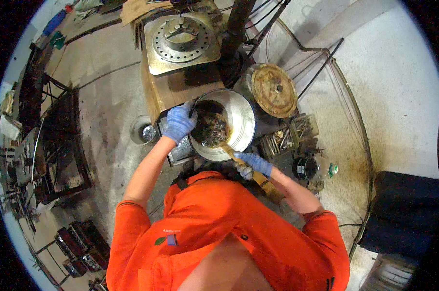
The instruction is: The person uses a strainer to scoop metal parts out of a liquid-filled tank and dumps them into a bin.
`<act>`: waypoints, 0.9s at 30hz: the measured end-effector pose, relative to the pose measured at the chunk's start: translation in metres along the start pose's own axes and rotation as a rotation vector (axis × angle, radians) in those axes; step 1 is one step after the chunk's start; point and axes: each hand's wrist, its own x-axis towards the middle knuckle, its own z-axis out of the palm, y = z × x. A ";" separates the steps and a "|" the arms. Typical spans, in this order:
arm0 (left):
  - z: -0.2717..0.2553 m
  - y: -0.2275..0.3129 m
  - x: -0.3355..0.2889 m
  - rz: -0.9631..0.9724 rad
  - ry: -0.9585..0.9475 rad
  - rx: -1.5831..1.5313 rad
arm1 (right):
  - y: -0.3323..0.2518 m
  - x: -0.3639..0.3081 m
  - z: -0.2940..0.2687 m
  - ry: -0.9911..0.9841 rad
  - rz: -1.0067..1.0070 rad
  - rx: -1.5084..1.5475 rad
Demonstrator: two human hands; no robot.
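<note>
"Looking at the middle first, what do you see?"

"A wide, pale metal bucket (242,119), right in front of the person's lap, its mouth facing the camera. Dark, wet-looking stuff (212,127) lies inside, toward the left; I can't make out what it is."

"And the hands?"

"Both are in blue gloves. The left hand (180,121) is closed on the bucket's left rim; whether it has the thin dark handle too, I can't tell. The right hand (253,165) is clenched round a flat yellow-brown stick (229,150), whose far end reaches over the near rim to the dark stuff."

"What stands close by?"

"A grey metal tray (182,151) just below the left hand, and left of that a small pail (136,132) on the floor with something shiny in it. Behind the bucket to the right, a big can with a rusty brown lid (268,92)."

"Farther out?"

"Ahead, a round plate ringed with holes (200,50) sits on a square metal plate (156,64), above a brown block (155,92). To the right, a box of metal pieces (303,127), and nearer the person, a black round container (304,168)."
</note>
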 end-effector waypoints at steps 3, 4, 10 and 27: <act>0.000 -0.012 0.000 -0.070 -0.026 0.017 | 0.000 0.010 0.005 -0.123 0.021 0.188; -0.001 -0.016 -0.001 -0.105 -0.041 0.020 | 0.000 0.007 0.015 -0.100 -0.005 0.202; -0.002 -0.023 -0.004 -0.163 0.016 -0.002 | 0.001 -0.049 0.049 0.108 -0.153 -0.199; -0.005 0.009 -0.003 0.014 0.050 -0.108 | -0.041 -0.034 -0.003 0.675 -0.125 -0.890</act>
